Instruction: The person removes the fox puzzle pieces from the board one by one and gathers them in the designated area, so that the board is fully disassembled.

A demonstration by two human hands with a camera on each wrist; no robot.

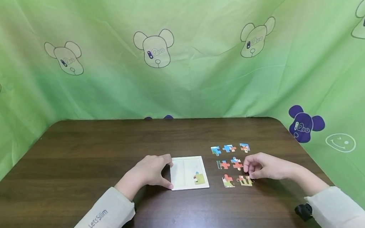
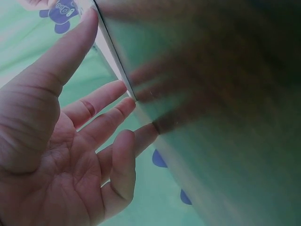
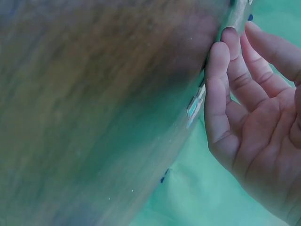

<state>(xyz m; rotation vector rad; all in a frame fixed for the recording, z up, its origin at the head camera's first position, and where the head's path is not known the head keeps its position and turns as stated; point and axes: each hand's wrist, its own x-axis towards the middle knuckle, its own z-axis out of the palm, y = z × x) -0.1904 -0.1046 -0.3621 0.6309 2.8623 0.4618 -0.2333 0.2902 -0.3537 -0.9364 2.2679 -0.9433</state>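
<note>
A white square puzzle tray (image 1: 184,173) lies on the table, with one green puzzle piece (image 1: 199,178) in its lower right corner. My left hand (image 1: 153,170) touches the tray's left edge, thumb at the near corner and index finger at the far one. The left wrist view shows that hand's fingers (image 2: 101,101) spread and fairly straight. To the right, my right hand (image 1: 265,166) is low over the table, fingers loosely bent, its tips beside a yellow-green puzzle piece (image 1: 245,181) that lies flat. Whether they touch it is unclear. The right wrist view shows no piece between its fingers (image 3: 217,89).
Several more puzzle pieces lie in rough rows right of the tray, including a blue one (image 1: 215,150), a red one (image 1: 224,164) and a red-and-green one (image 1: 228,181). The brown table (image 1: 93,164) meets a green printed curtain (image 1: 195,77) at its far edge.
</note>
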